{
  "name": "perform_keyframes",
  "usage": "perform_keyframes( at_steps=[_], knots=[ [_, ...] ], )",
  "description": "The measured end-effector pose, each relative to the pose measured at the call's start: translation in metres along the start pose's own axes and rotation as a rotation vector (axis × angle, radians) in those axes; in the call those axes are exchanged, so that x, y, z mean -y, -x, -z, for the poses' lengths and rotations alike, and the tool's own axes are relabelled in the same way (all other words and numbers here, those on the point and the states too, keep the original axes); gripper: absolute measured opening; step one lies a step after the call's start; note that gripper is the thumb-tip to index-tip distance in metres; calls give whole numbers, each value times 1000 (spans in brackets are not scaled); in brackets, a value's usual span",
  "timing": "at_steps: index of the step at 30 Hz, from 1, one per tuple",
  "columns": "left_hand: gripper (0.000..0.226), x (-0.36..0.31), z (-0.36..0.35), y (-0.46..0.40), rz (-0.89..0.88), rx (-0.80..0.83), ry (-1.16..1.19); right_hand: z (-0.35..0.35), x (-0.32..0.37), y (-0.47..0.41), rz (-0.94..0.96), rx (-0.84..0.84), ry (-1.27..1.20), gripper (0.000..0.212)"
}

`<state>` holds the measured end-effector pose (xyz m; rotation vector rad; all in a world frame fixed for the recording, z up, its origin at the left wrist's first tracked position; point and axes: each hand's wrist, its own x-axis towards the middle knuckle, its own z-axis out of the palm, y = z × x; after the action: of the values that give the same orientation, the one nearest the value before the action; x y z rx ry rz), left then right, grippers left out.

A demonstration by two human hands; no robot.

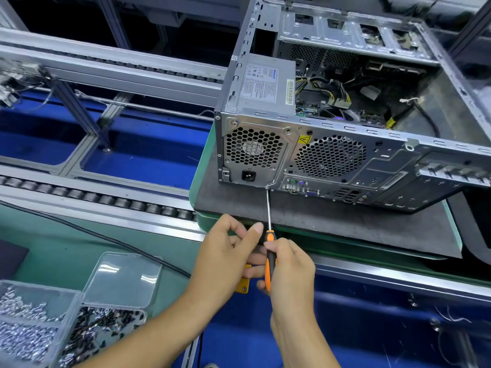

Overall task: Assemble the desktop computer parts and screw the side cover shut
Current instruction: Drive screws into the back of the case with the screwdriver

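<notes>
Desktop computer case (353,160) lies on its side on a dark foam mat (318,221) at 1–2 o'clock, open side up, no side cover in view.

Left to right:
- Screw tray (39,322) at 8 o'clock: clear lid flipped open, three compartments visible, two with silver screws, one with dark screws.
- Left hand (225,251) at 6 o'clock: fingers curled by the screwdriver handle. Whether it holds a screw or only steadies the tool, I cannot tell.
- Right hand (289,266) wrapped round the one orange-and-black screwdriver (270,261). Shaft runs up toward 12, tip seated on the screw at the lower right corner of the power supply (255,152) rear plate.

Step, my read: fastening the PSU to the back panel. Cover step not started.

Next move: keep the tip square in the screw head, press axially and turn until snug. Then check the other PSU corners.

Count: one case, one PSU, one screwdriver, two round/hex fan grilles on the rear, two hands.
</notes>
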<state>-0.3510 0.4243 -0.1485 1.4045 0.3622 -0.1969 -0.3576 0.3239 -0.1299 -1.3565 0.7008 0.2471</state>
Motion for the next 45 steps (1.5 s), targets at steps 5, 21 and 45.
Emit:
perform_keyframes(
  at_steps=[5,21,45],
  knots=[
    [51,9,0,19,5,-16,-80,-2,-4,1,21,-52,87,27],
    [24,26,-6,45,-73,42,-280,-1,-9,-7,-73,139,78,30],
    [24,36,-10,46,21,162,-90,-2,10,-1,-51,230,48,8]
  ],
)
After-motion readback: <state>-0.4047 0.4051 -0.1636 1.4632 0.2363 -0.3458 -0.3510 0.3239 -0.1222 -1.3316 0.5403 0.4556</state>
